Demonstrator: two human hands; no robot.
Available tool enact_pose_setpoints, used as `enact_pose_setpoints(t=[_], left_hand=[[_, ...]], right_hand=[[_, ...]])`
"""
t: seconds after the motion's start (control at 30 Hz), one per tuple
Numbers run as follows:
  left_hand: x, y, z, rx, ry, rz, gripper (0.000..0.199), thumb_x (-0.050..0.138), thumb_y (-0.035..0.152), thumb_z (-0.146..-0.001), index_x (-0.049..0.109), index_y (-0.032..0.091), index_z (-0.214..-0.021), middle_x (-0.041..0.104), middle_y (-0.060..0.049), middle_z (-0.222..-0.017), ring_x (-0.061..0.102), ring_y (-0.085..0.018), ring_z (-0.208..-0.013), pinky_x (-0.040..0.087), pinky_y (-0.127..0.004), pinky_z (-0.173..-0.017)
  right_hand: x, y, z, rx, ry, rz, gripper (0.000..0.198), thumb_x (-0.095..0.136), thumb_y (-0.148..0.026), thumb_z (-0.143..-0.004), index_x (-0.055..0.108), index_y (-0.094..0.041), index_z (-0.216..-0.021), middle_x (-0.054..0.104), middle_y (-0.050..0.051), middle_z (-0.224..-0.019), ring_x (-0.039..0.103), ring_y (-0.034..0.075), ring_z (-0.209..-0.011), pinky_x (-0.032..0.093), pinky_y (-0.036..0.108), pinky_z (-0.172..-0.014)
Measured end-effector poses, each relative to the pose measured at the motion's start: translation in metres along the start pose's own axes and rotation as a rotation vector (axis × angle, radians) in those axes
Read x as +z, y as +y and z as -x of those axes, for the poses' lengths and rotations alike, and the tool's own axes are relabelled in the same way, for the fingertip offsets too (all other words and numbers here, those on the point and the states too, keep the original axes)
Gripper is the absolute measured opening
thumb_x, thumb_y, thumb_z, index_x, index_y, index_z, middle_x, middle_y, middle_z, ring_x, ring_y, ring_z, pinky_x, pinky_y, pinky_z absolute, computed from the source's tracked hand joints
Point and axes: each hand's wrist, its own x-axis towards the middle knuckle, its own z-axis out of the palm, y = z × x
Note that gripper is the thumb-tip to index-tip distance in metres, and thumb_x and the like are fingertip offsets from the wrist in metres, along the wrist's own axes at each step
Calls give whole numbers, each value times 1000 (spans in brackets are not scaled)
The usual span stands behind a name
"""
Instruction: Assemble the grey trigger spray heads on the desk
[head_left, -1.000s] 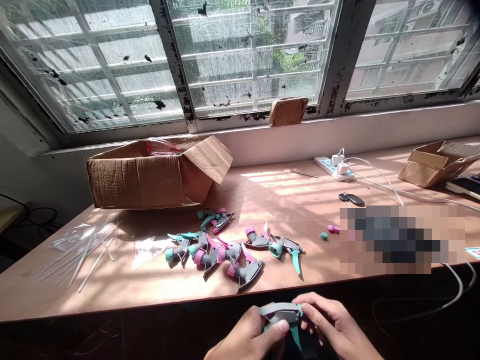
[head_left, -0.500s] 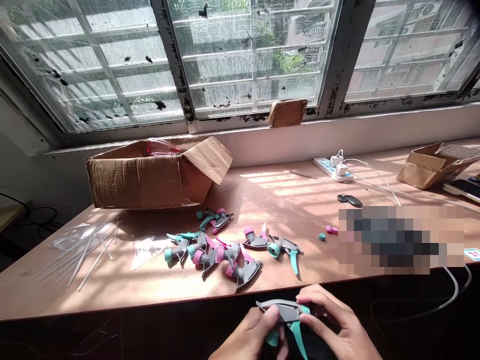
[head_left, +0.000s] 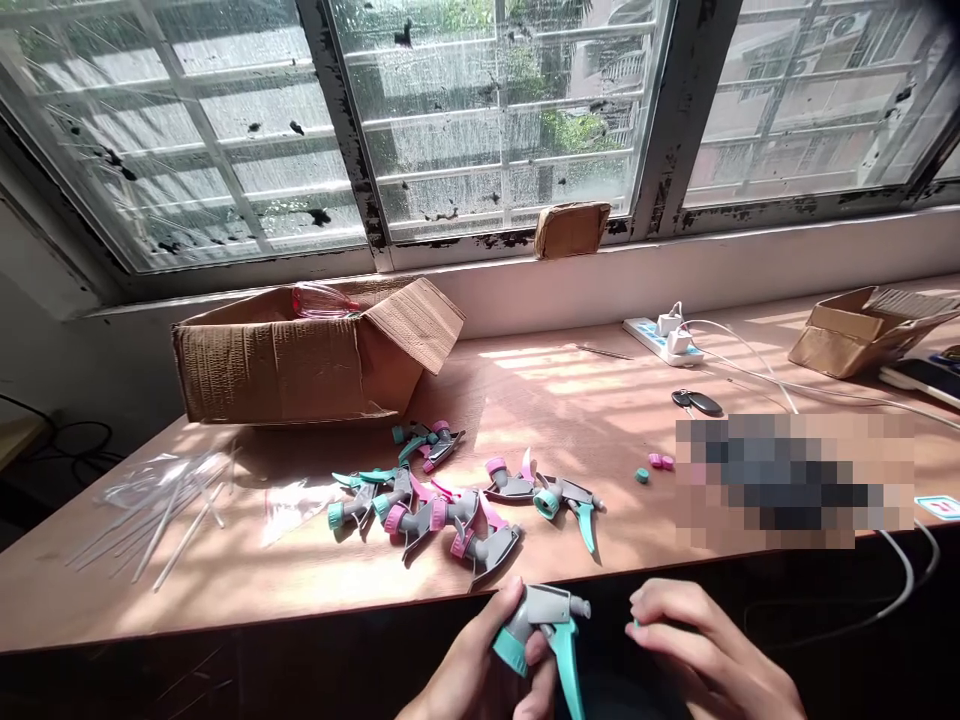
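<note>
In my left hand (head_left: 480, 660) is a grey and teal spray trigger head (head_left: 547, 605), held just below the table's front edge. Its teal collar faces down toward my palm, its teal lever hangs down, and the bare grey nozzle tip points right. My right hand (head_left: 705, 650) is apart from it on the right, thumb and fingers pinched on a small teal nozzle cap (head_left: 637, 624), mostly hidden by the fingertips. Several more trigger heads (head_left: 491, 550), grey with pink or teal parts, lie on the table ahead. A teal cap (head_left: 642, 475) and pink caps (head_left: 660, 461) lie right of them.
A cardboard box (head_left: 270, 375) with a red clear bottle (head_left: 322, 300) stands back left. Thin tubes (head_left: 176, 535) and plastic bags lie at left. A power strip (head_left: 660, 343), keys (head_left: 697, 403), a small open box (head_left: 840, 335) and a blurred-out patch are at right.
The teal cap has come off the nozzle, and my right hand has moved right with it. My left hand has tilted the spray trigger head and shifted slightly left.
</note>
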Motion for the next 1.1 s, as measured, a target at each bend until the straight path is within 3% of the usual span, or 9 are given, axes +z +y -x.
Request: enact_pose_setpoints(t=[0.17, 0.27, 0.37, 0.5, 0.63, 0.73, 0.87, 1.0, 1.1], left_hand=[[7, 15, -10, 246, -1, 20, 39, 59, 53, -91, 58, 15, -102, 61, -3, -85, 59, -12, -47, 42, -21, -40], [19, 28, -18, 311, 141, 84, 31, 63, 42, -93, 59, 14, -105, 58, -4, -98, 58, -9, -54, 47, -19, -40], [31, 43, -20, 258, 281, 294, 28, 60, 39, -100, 58, 11, -105, 58, -6, -102, 51, -2, -52, 39, -10, -36], [44, 62, -21, 274, 354, 485, 25, 53, 35, -104, 56, 11, -100, 64, -10, -102, 48, -1, -47, 35, -7, -32], [56, 66, -23, 379, 340, 496, 40, 50, 41, -104, 53, 12, -131, 62, -19, -132, 72, -19, -100, 63, -20, -69], [66, 59, -17, 348, 140, 398, 64, 46, 57, -101, 52, 4, -138, 47, -23, -152, 42, -31, -145, 54, -42, -106], [68, 58, -3, 325, -1, 29, 71, 50, 64, -96, 54, 7, -139, 47, -25, -152, 50, -39, -137, 50, -50, -106], [39, 99, 0, 742, 566, -959, 36, 57, 42, -99, 60, 23, -129, 60, -13, -140, 55, -31, -131, 43, -46, -111], [-1, 147, -5, 712, 967, -1729, 30, 54, 33, -98, 63, 17, -122, 59, -17, -139, 50, -32, -135, 40, -49, -113]], right_hand=[[-27, 32, -20, 135, 71, 300, 11, 61, -29, -98, 68, -27, -107, 70, 5, -108, 71, 23, -96, 58, 29, -84], [-41, 61, -32, 186, 42, 437, 23, 55, -44, -101, 69, -26, -105, 71, 6, -106, 71, 26, -99, 59, 33, -81], [-45, 84, -41, 203, -31, 545, 36, 47, -53, -102, 71, -27, -108, 71, 7, -113, 57, 34, -128, 50, 47, -104], [-38, 99, -48, 130, -18, 585, 38, 44, -48, -104, 63, -25, -128, 67, 9, -129, 55, 33, -132, 36, 56, -117], [-35, 103, -49, 57, 60, 559, 32, 47, -39, -104, 61, -23, -128, 67, 10, -129, 59, 31, -128, 40, 54, -116], [-37, 103, -47, 33, 59, 507, 26, 46, -34, -105, 65, -23, -120, 67, 10, -129, 60, 29, -127, 40, 53, -116], [-39, 102, -46, 36, 39, 485, 28, 41, -31, -106, 65, -23, -118, 66, 10, -130, 58, 29, -130, 38, 54, -118], [-37, 100, -49, 39, 85, 485, 28, 42, -33, -106, 67, -23, -113, 68, 11, -125, 60, 30, -126, 44, 54, -112], [-35, 100, -50, 28, 99, 493, 27, 43, -33, -106, 66, -22, -113, 70, 10, -121, 64, 30, -120, 45, 55, -110]])
